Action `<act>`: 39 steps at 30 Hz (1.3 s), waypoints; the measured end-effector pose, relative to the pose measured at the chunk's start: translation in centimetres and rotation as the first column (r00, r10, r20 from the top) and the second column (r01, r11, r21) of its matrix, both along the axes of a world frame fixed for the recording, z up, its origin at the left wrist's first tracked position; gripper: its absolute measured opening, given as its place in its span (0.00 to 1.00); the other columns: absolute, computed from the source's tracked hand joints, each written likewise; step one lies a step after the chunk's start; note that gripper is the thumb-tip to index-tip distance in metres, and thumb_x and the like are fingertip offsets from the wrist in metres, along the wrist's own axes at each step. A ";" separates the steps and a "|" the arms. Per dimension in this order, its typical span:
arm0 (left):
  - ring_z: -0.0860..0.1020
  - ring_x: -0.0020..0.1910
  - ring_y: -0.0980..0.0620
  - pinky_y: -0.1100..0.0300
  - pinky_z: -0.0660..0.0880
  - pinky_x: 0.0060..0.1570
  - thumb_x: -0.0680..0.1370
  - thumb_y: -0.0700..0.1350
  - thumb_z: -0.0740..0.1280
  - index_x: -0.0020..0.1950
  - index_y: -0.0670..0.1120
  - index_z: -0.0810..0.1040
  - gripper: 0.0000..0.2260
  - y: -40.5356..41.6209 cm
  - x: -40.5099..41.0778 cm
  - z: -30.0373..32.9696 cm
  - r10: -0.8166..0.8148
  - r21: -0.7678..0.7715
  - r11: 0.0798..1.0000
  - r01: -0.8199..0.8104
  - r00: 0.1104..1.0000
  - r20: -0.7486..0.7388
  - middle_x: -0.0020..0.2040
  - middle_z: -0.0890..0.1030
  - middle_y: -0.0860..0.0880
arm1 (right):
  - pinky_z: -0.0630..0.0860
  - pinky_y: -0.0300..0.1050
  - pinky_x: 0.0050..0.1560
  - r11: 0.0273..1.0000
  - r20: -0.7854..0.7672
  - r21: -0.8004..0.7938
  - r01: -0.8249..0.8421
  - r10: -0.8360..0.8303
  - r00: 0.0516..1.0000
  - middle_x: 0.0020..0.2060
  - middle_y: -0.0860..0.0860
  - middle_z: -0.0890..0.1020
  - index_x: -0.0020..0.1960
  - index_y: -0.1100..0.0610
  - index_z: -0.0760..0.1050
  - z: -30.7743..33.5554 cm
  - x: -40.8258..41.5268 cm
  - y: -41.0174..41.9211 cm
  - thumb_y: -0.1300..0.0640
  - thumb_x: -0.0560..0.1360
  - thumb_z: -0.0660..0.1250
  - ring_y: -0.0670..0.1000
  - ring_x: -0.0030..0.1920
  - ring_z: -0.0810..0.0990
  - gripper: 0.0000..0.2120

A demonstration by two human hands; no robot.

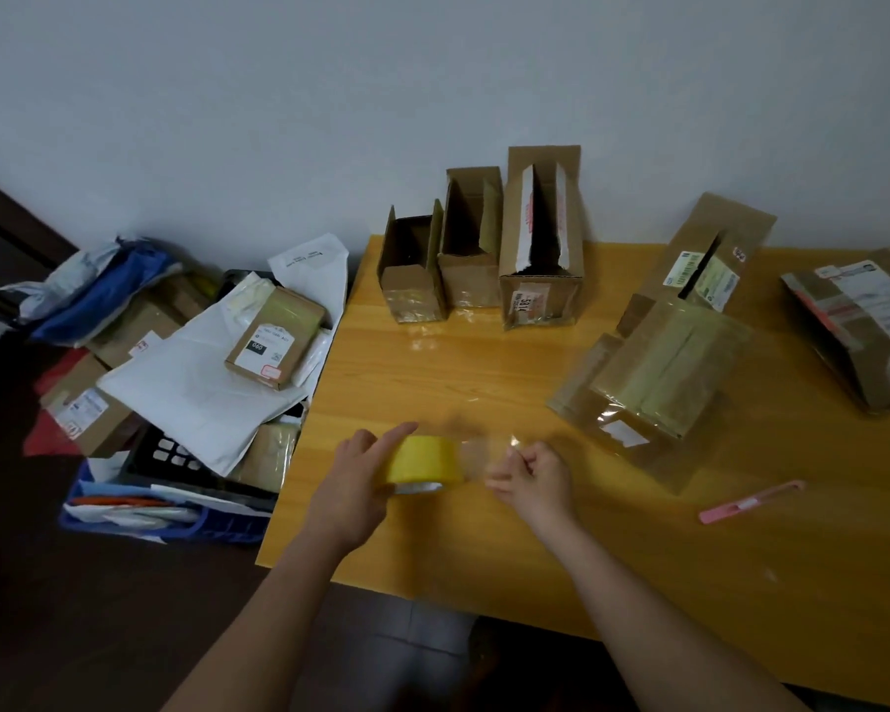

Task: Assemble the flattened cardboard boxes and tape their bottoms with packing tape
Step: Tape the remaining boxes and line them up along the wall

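Left hand (353, 485) grip curled round tape roll (422, 465), right hand (535, 477) pinching tape end, three upright boxes (484, 249) open.

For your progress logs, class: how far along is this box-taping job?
Done: three boxes stand open by the wall, bottoms apparently taped. In hand: left hand holds the tape roll; right hand pinches its pulled end. Left: the flat box and another at right.

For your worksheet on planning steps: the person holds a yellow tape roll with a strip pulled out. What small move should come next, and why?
Probably carry the strip to the box lying on its side and press it on. The left hand holds the tape roll, the right hand pinches the pulled-out end, and the pink cutter lies unused.
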State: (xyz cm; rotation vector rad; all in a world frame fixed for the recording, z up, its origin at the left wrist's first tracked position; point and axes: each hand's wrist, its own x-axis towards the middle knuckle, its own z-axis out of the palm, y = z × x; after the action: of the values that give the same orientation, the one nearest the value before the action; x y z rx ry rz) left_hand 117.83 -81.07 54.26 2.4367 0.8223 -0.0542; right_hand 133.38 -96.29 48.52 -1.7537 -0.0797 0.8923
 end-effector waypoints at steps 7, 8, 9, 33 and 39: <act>0.68 0.53 0.51 0.53 0.73 0.51 0.76 0.43 0.71 0.74 0.69 0.51 0.39 1.2 -1.5 -0.7 0.028 0.056 0.998 -0.023 0.995 -0.095 0.53 0.69 0.52 | 0.68 0.34 0.29 0.976 0.156 -0.219 -0.015 0.050 0.986 0.29 0.47 0.79 0.33 0.55 0.77 -1.5 0.0 0.8 0.50 0.71 0.76 0.45 0.30 0.77 0.13; 0.68 0.53 0.51 0.54 0.72 0.52 0.75 0.44 0.72 0.74 0.69 0.53 0.39 1.4 -1.5 -1.0 0.029 0.020 0.999 -0.028 0.998 -0.055 0.54 0.70 0.52 | 0.67 0.37 0.30 0.973 0.149 -0.230 -0.006 0.041 0.988 0.28 0.47 0.79 0.32 0.54 0.77 -1.5 0.2 0.8 0.49 0.69 0.77 0.44 0.30 0.76 0.13; 0.69 0.53 0.52 0.55 0.70 0.53 0.74 0.45 0.74 0.74 0.68 0.56 0.38 1.6 -1.6 -1.2 0.039 -0.055 0.998 -0.039 0.999 -0.009 0.54 0.71 0.52 | 0.67 0.39 0.30 0.974 0.142 -0.227 0.013 0.020 0.990 0.28 0.47 0.78 0.32 0.54 0.77 -1.6 0.4 0.9 0.49 0.69 0.77 0.45 0.30 0.76 0.13; 0.65 0.65 0.43 0.39 0.52 0.73 0.74 0.66 0.65 0.75 0.68 0.52 0.33 0.2 4.2 0.9 -0.114 -0.004 0.993 0.120 0.931 -0.346 0.65 0.66 0.48 | 0.73 0.47 0.49 0.747 0.197 -0.660 -0.083 0.279 0.940 0.56 0.60 0.79 0.63 0.64 0.69 -2.6 1.9 0.3 0.56 0.71 0.76 0.59 0.57 0.79 0.26; 0.62 0.71 0.41 0.34 0.46 0.72 0.77 0.64 0.61 0.75 0.61 0.61 0.27 -1.3 7.6 2.1 -0.098 0.046 0.990 0.132 0.891 -0.443 0.68 0.67 0.47 | 0.68 0.45 0.33 0.956 0.563 -0.256 -0.142 0.267 0.782 0.29 0.45 0.72 0.45 0.51 0.69 1.8 2.4 -2.9 0.59 0.74 0.69 0.47 0.31 0.73 0.09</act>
State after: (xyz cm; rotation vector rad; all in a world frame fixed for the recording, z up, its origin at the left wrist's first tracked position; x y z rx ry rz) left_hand 125.41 -82.35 56.35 2.5808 0.8772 -0.6534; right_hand 135.74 -99.24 50.28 -2.1971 -0.6264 0.4746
